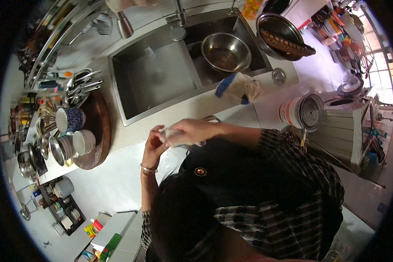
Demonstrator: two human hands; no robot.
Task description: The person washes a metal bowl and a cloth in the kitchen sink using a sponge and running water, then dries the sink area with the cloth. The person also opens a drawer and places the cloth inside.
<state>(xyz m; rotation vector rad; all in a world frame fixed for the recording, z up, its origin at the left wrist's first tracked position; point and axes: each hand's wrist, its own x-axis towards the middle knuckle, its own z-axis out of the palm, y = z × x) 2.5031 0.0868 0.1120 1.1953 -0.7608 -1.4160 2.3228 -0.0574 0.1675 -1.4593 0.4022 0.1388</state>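
My left hand (153,144), with a bracelet at the wrist, is in front of the counter's near edge, its thumb and fingers on one end of a whitish, blurred cloth (169,133). From the right, my right hand (191,131) reaches across and is closed over the same cloth, hiding much of it. Beyond the hands lies a double steel sink (154,70); a round steel basin (226,52) stands in its right bowl. A blue and white cloth (237,88) lies crumpled on the counter's front edge, right of my hands.
A faucet (180,19) rises behind the sink. Left are a round wooden board (101,131), stacked bowls (84,142) and a utensil holder. Right are a large pot (275,23), a steel sink strainer (278,76) and a white bucket (288,113) with a perforated metal piece on top.
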